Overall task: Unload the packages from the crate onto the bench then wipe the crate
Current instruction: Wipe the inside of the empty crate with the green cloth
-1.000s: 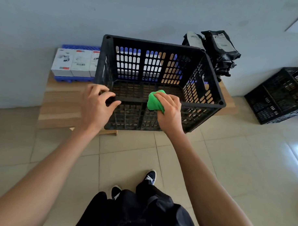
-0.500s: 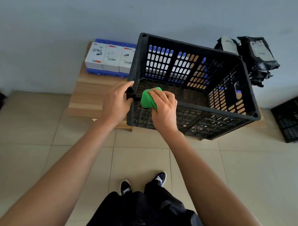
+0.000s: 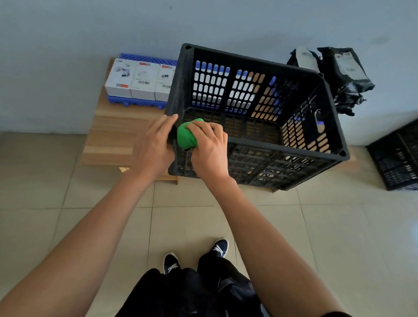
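A black slotted plastic crate (image 3: 296, 147) stands on the low wooden bench (image 3: 118, 134), with nothing visible inside it. My right hand (image 3: 209, 150) grips a bunched green cloth (image 3: 187, 135) against the crate's near left corner rim. My left hand (image 3: 154, 145) lies against the outside of that same corner, fingers fairly straight along the edge. Black plastic-wrapped packages (image 3: 341, 75) are piled on the bench behind the crate's right side.
Three white boxes (image 3: 141, 79) sit on a blue tray (image 3: 143, 104) at the bench's back left by the wall. A second black crate (image 3: 402, 153) stands on the tiled floor at the right. My feet (image 3: 195, 255) are close to the bench.
My right hand has slid the green cloth leftward along the near rim to the left corner. My left hand stayed at that corner. The camera view has shifted left.
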`<action>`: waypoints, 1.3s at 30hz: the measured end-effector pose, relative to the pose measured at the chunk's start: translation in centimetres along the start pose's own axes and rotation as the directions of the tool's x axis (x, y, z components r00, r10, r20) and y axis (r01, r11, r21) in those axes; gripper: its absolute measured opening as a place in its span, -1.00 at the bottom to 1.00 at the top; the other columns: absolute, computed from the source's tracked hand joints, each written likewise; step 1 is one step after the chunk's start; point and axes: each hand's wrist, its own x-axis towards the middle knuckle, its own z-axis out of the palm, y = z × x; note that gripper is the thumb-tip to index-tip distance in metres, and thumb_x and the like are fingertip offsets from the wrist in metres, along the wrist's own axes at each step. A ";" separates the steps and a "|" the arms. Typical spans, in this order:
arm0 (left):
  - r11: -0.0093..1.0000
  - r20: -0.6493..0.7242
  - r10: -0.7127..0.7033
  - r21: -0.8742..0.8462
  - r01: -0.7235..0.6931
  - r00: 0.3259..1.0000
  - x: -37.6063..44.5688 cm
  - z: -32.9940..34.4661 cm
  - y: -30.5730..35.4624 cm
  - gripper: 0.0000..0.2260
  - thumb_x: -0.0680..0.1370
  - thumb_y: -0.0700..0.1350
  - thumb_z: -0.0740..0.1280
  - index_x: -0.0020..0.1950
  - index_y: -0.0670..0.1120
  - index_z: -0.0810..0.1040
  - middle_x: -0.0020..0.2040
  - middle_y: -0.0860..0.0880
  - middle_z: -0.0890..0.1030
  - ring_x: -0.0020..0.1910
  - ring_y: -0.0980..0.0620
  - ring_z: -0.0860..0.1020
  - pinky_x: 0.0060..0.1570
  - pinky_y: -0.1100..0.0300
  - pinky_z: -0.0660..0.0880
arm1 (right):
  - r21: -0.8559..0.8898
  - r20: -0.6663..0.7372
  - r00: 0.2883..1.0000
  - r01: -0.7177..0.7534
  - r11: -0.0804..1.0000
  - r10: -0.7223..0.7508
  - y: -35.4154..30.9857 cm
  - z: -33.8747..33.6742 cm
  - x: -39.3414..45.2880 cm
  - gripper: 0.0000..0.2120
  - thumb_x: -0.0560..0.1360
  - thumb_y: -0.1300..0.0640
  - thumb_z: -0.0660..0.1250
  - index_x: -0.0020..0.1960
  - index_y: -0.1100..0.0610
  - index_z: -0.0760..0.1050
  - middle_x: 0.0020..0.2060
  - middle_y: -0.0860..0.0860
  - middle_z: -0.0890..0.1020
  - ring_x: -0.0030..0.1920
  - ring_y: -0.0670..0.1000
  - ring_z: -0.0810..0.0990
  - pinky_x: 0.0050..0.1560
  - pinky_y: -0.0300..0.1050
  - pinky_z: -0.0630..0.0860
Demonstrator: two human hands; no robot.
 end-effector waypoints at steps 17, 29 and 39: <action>0.963 -0.024 -0.190 0.190 0.191 0.981 0.1 0.8 4.4 -0.43 0.60 0.18 0.15 0.42 -0.18 0.52 0.44 -0.05 0.49 0.46 -0.10 0.36 0.45 -0.23 0.29 | -0.151 -0.121 0.991 -0.074 0.986 0.056 16.5 -8.9 -5.7 -0.48 0.38 0.27 0.16 0.31 0.09 0.55 0.29 -0.03 0.58 0.24 0.13 0.46 0.28 0.11 0.25; 0.906 -0.054 -0.280 0.315 0.283 0.958 0.8 2.4 7.0 -0.58 0.70 0.08 0.15 0.38 -0.18 0.54 0.46 -0.15 0.47 0.52 -0.21 0.30 0.48 -0.26 0.24 | -0.130 -0.197 0.974 -0.136 0.982 0.109 23.9 -14.2 -8.2 -0.47 0.37 0.29 0.14 0.30 0.13 0.57 0.29 -0.02 0.59 0.22 0.16 0.48 0.25 0.10 0.27; 0.925 -0.027 -0.221 0.310 0.218 0.975 -1.4 5.4 13.3 -0.61 0.64 0.08 0.27 0.43 -0.05 0.51 0.43 -0.04 0.50 0.50 -0.11 0.33 0.46 -0.29 0.24 | 0.016 -0.059 0.992 -0.109 0.994 0.109 22.0 -15.2 -6.2 -0.46 0.37 0.46 0.32 0.33 0.18 0.55 0.27 0.07 0.61 0.22 0.21 0.46 0.15 0.06 0.32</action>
